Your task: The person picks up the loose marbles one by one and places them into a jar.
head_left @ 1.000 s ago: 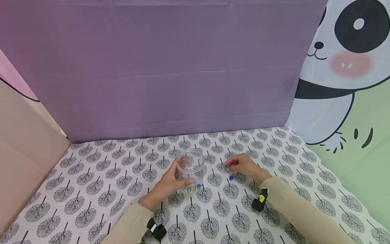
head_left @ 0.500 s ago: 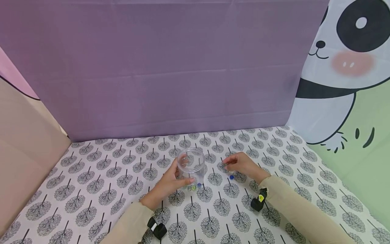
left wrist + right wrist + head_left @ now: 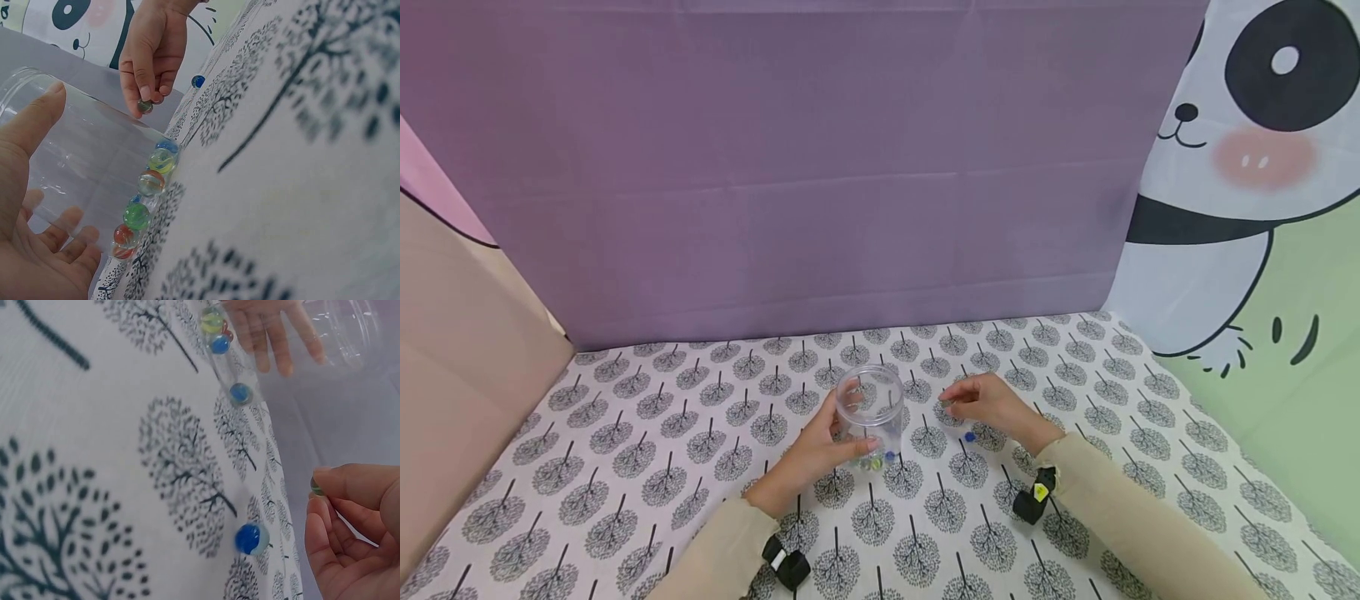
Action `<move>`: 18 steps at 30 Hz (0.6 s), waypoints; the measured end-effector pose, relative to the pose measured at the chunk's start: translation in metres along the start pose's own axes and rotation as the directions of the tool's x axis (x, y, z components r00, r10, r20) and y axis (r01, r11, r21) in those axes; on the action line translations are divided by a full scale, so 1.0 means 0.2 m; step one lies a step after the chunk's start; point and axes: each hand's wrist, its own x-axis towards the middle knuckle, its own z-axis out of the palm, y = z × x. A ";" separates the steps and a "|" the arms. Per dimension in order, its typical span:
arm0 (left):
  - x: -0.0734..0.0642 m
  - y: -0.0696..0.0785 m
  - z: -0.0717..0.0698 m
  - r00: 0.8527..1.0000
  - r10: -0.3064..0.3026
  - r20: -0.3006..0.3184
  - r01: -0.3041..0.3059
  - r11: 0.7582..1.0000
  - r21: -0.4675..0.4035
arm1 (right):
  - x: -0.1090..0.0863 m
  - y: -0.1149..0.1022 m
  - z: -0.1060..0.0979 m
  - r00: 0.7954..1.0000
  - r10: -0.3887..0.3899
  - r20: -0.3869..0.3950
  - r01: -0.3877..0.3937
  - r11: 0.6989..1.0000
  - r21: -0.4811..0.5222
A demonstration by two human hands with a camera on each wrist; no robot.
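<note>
A clear, open-topped plastic jar stands upright on the patterned cloth. My left hand grips it, thumb on the near side and fingers round the far side. Several glass marbles lie on its bottom, among them a green marble and a yellow-streaked marble. To the right of the jar, my right hand pinches a dark green marble between thumb and fingertips, raised off the cloth. A loose blue marble lies on the cloth below that hand, apart from the fingers.
White cloth printed with dark trees covers the table. Behind it hangs a purple curtain, with a panda-printed panel at the right and a beige panel at the left.
My right hand has shifted slightly left toward the jar, with the green marble in its pinch. The left hand and jar have stayed in place.
</note>
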 end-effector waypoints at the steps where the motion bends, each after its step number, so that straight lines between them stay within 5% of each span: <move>1: 0.00 0.00 0.00 1.000 0.000 0.001 0.000 1.000 0.001 | 0.00 0.00 0.00 1.000 -0.007 0.002 0.007 1.000 0.004; 18: 0.00 0.01 0.00 1.000 0.000 0.004 0.000 1.000 -0.014 | -0.02 -0.10 0.02 0.990 -0.138 0.026 0.138 0.990 0.011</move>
